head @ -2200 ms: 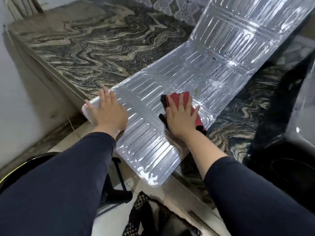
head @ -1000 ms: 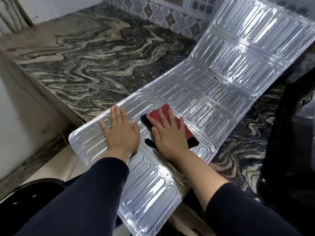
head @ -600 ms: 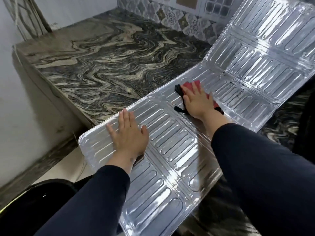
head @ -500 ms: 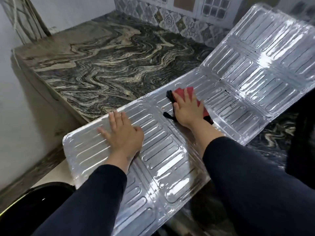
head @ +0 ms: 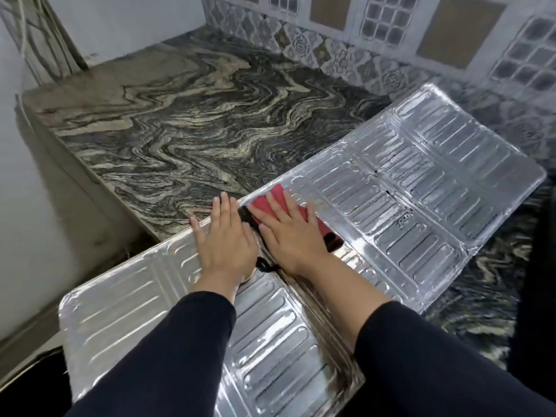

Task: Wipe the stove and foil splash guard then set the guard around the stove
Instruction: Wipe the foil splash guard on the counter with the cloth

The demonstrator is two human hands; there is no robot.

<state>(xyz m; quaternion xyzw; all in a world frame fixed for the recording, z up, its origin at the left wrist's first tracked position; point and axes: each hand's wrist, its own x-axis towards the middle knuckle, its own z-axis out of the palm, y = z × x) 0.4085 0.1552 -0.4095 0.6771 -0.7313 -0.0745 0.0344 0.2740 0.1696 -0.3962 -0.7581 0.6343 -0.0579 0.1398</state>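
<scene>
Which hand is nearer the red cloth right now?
Right. The right hand lies flat on top of the red cloth, pressing it onto the foil splash guard. The left hand rests flat on the guard just beside the cloth.

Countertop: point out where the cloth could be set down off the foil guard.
Bare marble countertop lies left of the foil guard, bordered by the patterned tile wall behind and the counter's left edge. Crowded: the guard's middle, where the left hand and right hand press beside the red cloth.
</scene>
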